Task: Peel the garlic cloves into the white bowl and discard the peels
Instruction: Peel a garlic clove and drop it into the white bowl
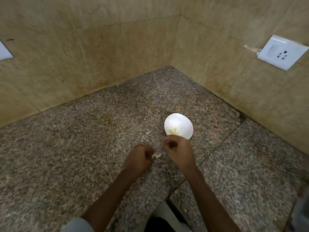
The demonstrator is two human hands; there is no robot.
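A white bowl (pixel 178 124) stands on the speckled granite counter (pixel 100 131), with several pale peeled garlic cloves (pixel 174 131) at its bottom. My left hand (pixel 139 158) is curled into a fist and pinches a pale strip of garlic peel (pixel 156 156) that sticks out to the right. Just in front of the bowl, my right hand (pixel 178 151) has its fingers curled; what they hold is blurred and hidden. Both hands hover close together above the counter.
Small bits of peel (pixel 147 133) lie on the counter left of the bowl. Beige tiled walls meet in a corner behind. A white socket plate (pixel 282 51) sits on the right wall. The counter's front edge runs below my arms.
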